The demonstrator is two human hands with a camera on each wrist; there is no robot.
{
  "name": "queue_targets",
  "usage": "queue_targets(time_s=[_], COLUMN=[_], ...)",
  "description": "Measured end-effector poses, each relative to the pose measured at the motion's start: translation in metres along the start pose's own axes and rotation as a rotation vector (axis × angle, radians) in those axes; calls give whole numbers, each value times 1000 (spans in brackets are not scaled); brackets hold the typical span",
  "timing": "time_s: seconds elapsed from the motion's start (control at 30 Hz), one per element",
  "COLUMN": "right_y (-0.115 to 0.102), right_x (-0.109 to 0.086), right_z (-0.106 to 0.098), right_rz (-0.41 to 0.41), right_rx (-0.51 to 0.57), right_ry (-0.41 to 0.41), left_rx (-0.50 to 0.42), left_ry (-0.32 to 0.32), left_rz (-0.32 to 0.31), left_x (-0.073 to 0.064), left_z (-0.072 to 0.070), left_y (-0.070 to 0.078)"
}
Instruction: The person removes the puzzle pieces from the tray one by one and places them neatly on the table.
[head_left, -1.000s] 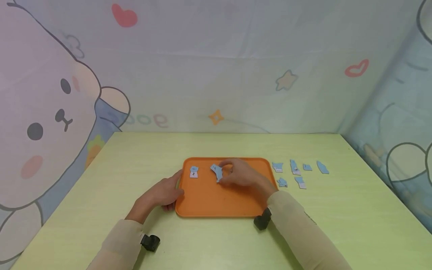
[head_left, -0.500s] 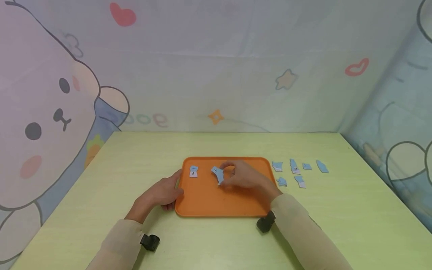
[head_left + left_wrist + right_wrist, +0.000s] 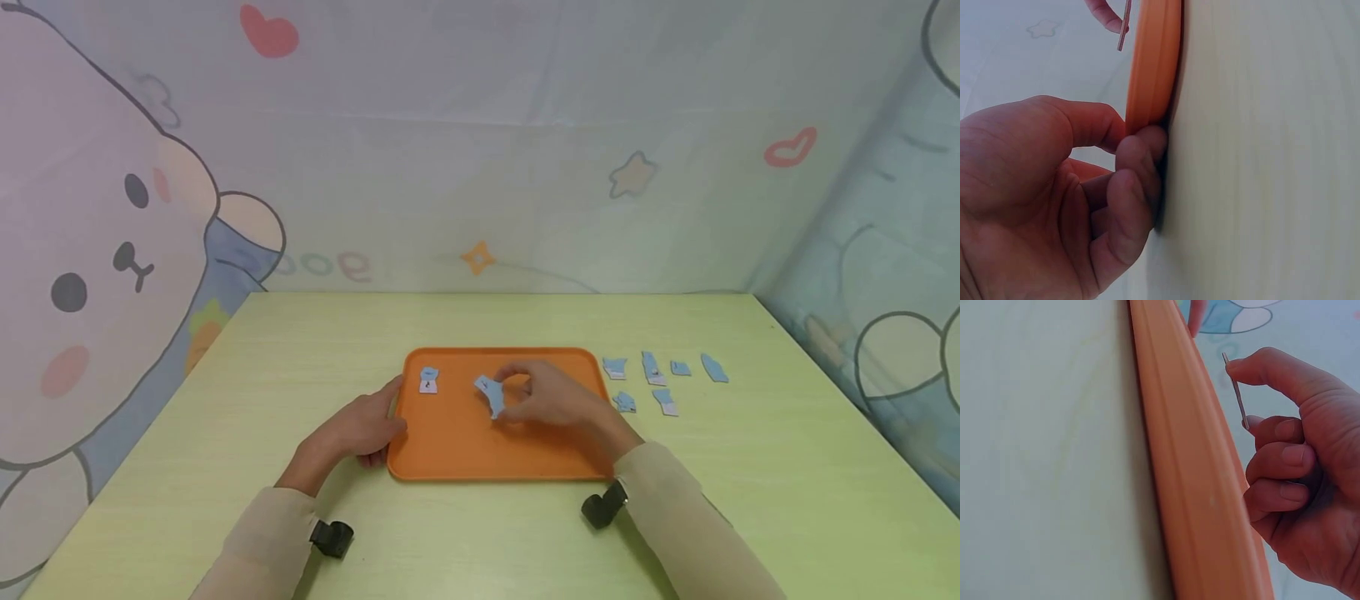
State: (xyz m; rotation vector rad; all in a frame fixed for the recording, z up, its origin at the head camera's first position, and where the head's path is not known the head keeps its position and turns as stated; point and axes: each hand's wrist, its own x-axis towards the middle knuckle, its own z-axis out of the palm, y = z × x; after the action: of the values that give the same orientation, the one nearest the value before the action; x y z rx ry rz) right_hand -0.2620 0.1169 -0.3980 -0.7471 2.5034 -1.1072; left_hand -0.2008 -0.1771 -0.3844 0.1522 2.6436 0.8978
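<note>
An orange tray (image 3: 465, 454) lies on the table, and my left hand (image 3: 366, 425) grips its left edge. In the left wrist view the left thumb is on top of the tray's rim (image 3: 1154, 69) and curled fingers (image 3: 1125, 206) reach under it. My right hand (image 3: 553, 400) pinches a light blue, irregular puzzle piece (image 3: 492, 395) between thumb and fingertip, over the tray's middle. The right wrist view shows that thin piece (image 3: 1237, 394) edge-on, raised above the rim, with the other fingers curled. A second puzzle piece (image 3: 428, 381), blue and white, lies at the tray's upper left.
Several more blue puzzle pieces, including a long one (image 3: 652, 368) and a pointed one (image 3: 714, 367), lie in two rows on the pale table (image 3: 750, 500) right of the tray. A printed cloth (image 3: 480, 150) hangs behind the table.
My right hand has moved a little to the right and nearer to me, taking the pinched puzzle piece along. The left hand stays at the tray's edge.
</note>
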Motion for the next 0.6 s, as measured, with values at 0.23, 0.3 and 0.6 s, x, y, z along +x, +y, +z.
queue_targets(time_s=[0.23, 0.3, 0.6], right_y=[2, 3, 6], right_x=[-10, -12, -20], right_z=[0, -1, -3], right_rz=[6, -1, 19], right_rx=[3, 10, -26], right_ry=[3, -3, 16], left_rx=[-42, -35, -27], left_ry=[-13, -8, -5], left_rz=[2, 6, 27], left_x=[-3, -4, -5], left_z=[0, 0, -2], left_y=[-1, -1, 0])
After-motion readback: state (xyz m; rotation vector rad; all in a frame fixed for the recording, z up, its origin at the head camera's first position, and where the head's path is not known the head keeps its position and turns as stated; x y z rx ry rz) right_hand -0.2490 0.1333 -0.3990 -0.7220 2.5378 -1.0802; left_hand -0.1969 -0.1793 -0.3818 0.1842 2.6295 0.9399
